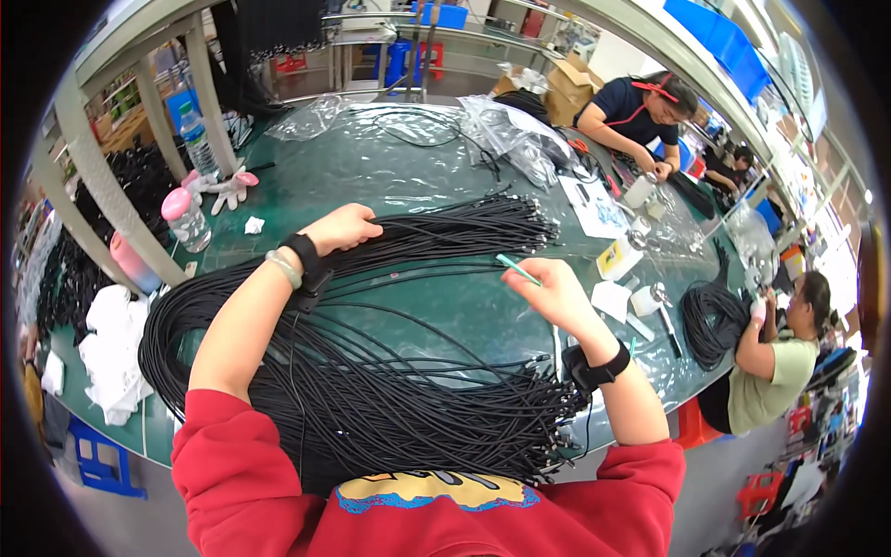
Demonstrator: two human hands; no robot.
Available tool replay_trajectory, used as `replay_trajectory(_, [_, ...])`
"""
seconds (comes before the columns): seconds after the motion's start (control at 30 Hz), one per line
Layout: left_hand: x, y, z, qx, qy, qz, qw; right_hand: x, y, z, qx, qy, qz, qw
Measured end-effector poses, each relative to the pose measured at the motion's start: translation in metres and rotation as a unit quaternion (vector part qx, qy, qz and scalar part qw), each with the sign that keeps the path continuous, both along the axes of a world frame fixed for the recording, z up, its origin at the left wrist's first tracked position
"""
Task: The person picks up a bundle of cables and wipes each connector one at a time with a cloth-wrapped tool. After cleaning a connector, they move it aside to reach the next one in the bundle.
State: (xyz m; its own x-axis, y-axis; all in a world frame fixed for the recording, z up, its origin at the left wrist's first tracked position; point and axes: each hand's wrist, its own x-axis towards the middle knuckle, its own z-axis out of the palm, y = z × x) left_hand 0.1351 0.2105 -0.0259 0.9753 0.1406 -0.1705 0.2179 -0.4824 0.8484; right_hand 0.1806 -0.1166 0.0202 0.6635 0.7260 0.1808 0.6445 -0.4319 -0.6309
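A big loop of black cables (371,408) lies over the table in front of me, its many ends with small metal tips fanned toward the right. My left hand (342,230) is closed at the upper bundle of black cables (455,225), fingers curled against them. In my right hand (549,286), a thin green stick-like tool (518,269) is pinched between thumb and fingers. Its tip points up and left, close to the end of a few separate cables lying between the two bundles. What is under my left palm is hidden. Each wrist has a black strapped device.
Clear bottles (188,223) and gloves stand by the left frame post. At right are a yellow-labelled bottle (620,258), a small white bottle (647,299) and a black marker (670,332). Two people work at the table's right side, one beside coiled cables (713,320).
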Motion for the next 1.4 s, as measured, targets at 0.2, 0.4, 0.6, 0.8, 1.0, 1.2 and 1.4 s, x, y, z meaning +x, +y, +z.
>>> replay_trajectory(0.2, [-0.042, -0.033, 0.046, -0.113, -0.004, 0.000, 0.994, -0.015, 0.051, -0.013, 0.116, 0.486, 0.058, 0.864])
replay_trajectory(0.4, [-0.106, -0.091, 0.026, 0.124, -0.186, -0.026, 0.974, -0.006, 0.101, -0.025, 0.365, 0.571, -0.034, 0.735])
replay_trajectory(0.6, [-0.141, -0.093, -0.001, 0.217, -0.169, -0.096, 0.957, 0.055, 0.049, -0.037, 0.454, 0.541, -0.207, 0.677])
replay_trajectory(0.8, [-0.128, -0.112, 0.014, 0.136, -0.054, -0.279, 0.949, 0.005, 0.007, 0.010, 0.456, 0.409, -0.051, 0.789])
replay_trajectory(1.0, [-0.097, -0.202, 0.059, -0.313, -0.013, -0.305, 0.900, -0.068, -0.021, 0.048, 0.381, 0.332, 0.062, 0.860])
replay_trajectory(1.2, [-0.107, -0.253, 0.061, -0.345, 0.090, -0.326, 0.875, -0.063, -0.079, 0.037, 0.472, 0.255, 0.078, 0.840])
replay_trajectory(1.4, [-0.106, -0.292, 0.072, -0.427, 0.147, -0.279, 0.847, -0.060, -0.123, 0.047, 0.367, 0.251, 0.094, 0.891])
